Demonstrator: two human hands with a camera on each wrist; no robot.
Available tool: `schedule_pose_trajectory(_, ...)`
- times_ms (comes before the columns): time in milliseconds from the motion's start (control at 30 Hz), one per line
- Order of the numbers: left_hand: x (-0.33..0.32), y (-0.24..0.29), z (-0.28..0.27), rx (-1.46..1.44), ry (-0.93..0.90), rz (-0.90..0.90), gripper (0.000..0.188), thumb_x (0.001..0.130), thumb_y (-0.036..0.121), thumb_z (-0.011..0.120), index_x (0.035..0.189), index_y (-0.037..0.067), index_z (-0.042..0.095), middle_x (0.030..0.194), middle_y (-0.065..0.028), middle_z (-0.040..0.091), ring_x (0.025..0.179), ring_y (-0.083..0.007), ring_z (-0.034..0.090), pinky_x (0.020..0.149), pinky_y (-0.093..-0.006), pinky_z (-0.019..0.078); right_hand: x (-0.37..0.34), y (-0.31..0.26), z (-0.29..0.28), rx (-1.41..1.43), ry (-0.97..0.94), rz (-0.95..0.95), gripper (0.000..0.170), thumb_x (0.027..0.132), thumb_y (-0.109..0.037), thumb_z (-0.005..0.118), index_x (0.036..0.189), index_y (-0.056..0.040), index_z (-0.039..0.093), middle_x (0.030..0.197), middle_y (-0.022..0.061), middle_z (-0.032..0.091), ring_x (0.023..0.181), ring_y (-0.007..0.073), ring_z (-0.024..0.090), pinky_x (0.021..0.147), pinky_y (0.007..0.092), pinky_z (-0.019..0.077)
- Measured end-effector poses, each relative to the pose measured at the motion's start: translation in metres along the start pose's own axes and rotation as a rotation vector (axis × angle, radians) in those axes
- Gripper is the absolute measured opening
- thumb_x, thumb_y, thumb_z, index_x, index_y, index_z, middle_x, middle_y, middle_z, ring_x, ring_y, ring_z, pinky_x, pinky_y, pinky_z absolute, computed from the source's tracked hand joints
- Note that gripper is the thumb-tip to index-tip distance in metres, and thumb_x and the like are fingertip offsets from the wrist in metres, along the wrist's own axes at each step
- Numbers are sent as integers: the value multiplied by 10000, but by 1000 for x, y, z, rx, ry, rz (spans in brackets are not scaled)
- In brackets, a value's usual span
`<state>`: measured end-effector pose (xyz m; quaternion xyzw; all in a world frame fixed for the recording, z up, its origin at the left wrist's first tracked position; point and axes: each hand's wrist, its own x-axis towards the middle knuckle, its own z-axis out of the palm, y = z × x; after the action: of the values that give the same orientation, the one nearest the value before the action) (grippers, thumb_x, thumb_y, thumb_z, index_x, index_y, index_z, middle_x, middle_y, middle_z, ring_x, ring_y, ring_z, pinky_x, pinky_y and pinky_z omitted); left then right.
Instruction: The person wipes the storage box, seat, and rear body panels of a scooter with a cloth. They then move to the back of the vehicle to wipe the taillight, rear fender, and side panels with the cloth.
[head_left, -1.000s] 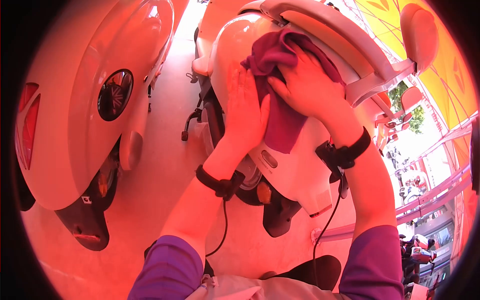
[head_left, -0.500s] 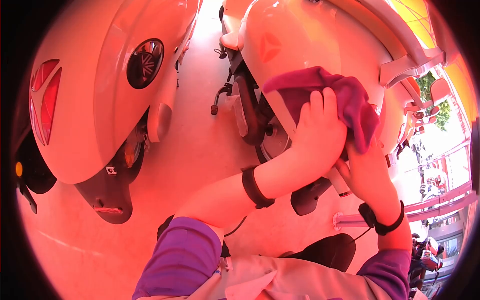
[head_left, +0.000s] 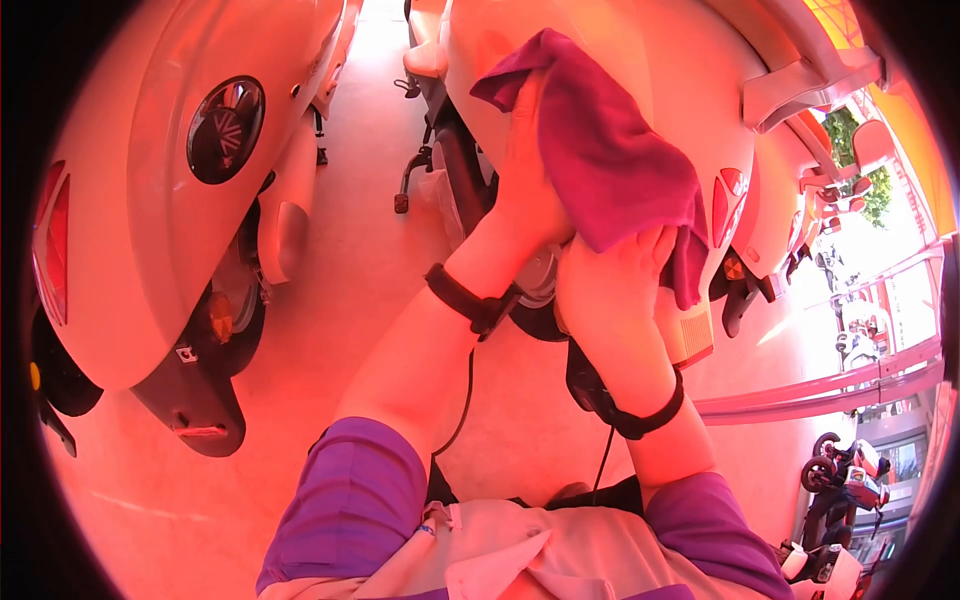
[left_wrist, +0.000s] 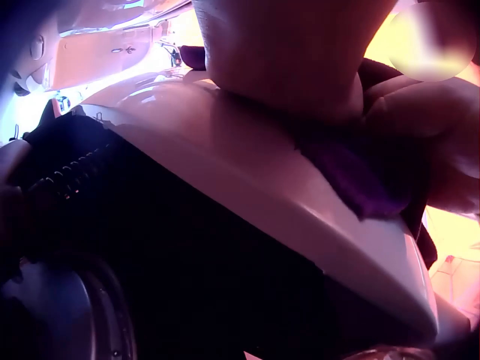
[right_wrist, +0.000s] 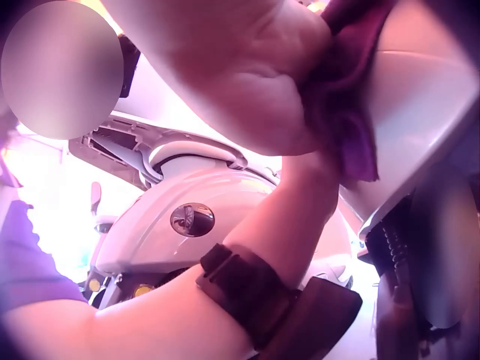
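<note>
Pinkish-red floor (head_left: 350, 340) under everything, strong red cast over the head view. Pale scooter (head_left: 125, 230) at left, rear end toward the person; second pale scooter (head_left: 700, 90) in front, the one being handled, grab rail (head_left: 810, 88) at its upper right. Person at the bottom edge, pale top (head_left: 550, 550), purple sleeves (head_left: 350, 490) ending near the elbows, both arms reaching forward. Purple-magenta cloth (head_left: 615, 155) lies slantwise over the rear bodywork of the scooter in front, left of its tail light (head_left: 728, 205), with a loose corner hanging near the right hand. Right hand (head_left: 610, 290) at the cloth's lower edge, a few fingers showing against the fabric; can't tell how far they curl or whether they grip. Left hand (head_left: 535, 185) at the cloth's left side, partly under it, wrist just beside the right hand; most fingers covered, so can't tell openness or grip. Left wrist view: cloth flap (left_wrist: 364, 184) sits against the pale bodywork, fingers not readable. Black wristbands on both arms, left (head_left: 465, 300) and right (head_left: 650, 412). Round dark badge (head_left: 227, 130) on the left-side scooter, small orange reflector (head_left: 220, 318) below it.
</note>
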<state>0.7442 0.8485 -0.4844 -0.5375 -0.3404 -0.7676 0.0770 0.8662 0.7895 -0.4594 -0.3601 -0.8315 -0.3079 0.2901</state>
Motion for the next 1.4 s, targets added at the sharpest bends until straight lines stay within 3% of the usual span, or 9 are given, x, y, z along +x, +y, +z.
schedule_pose_trajectory(300,0,2,-15,327,-35,-51,600,764,310,752,1245,25,533,1228,-153,511,1118,-362,482,942,-448,398,-20,19,-17,269,-33,-33,414,784,-50,613,1197,-26,604,1246,176,547,1150,411,487,920,501,416)
schedule_pose_trajectory(433,-21,25,-1,414,-34,154,453,756,316,675,1129,74,585,1158,-96,516,1021,-314,480,832,-419,366,-44,43,-36,367,-126,43,365,768,-33,633,1132,-15,605,1187,193,570,1085,414,527,861,496,448)
schedule_pose_trajectory(533,-49,51,17,441,-182,277,414,739,314,646,1087,93,616,1162,-82,510,1064,-299,461,824,-425,352,-67,69,-52,426,-250,170,330,753,-10,647,1080,-7,601,1130,210,588,1025,424,557,840,487,459)
schedule_pose_trajectory(667,-65,60,32,442,-152,273,417,731,316,636,1086,96,636,1194,-90,505,1121,-309,442,878,-447,349,-83,73,-53,473,-270,246,307,743,20,651,1045,-7,609,1066,208,610,990,426,577,828,480,459)
schedule_pose_trajectory(867,-23,38,14,494,-90,201,579,745,389,666,1217,61,597,1269,-140,498,1184,-367,427,1016,-479,341,-38,48,-41,426,-27,6,262,775,-11,697,1031,-17,641,1049,198,641,999,431,590,823,485,469)
schedule_pose_trajectory(1000,-3,1,-7,381,-84,117,655,758,423,697,1281,54,558,1294,-186,507,1200,-410,438,1023,-494,356,-1,23,-26,336,-39,-62,263,738,-14,664,1000,-23,638,1032,200,625,972,421,587,820,495,470)
schedule_pose_trajectory(1200,-4,-52,-16,341,-224,83,497,763,365,748,1131,70,591,1185,-155,578,1130,-368,523,982,-469,398,3,10,-12,209,-188,0,260,709,-42,623,969,-24,629,1009,199,610,966,408,588,814,498,476)
schedule_pose_trajectory(1267,-12,-9,-13,368,-178,77,439,831,285,727,1188,70,591,1208,-140,594,1121,-327,565,986,-419,437,-16,27,-15,263,-146,-35,262,723,-46,637,985,-29,635,1027,191,617,973,414,588,819,490,477)
schedule_pose_trajectory(1400,-28,71,22,416,-192,172,614,853,414,667,1337,62,532,1400,-181,485,1350,-438,376,1155,-597,171,-52,65,-53,346,-74,-47,273,735,-59,669,1006,-35,662,1086,194,630,1011,392,582,816,476,462)
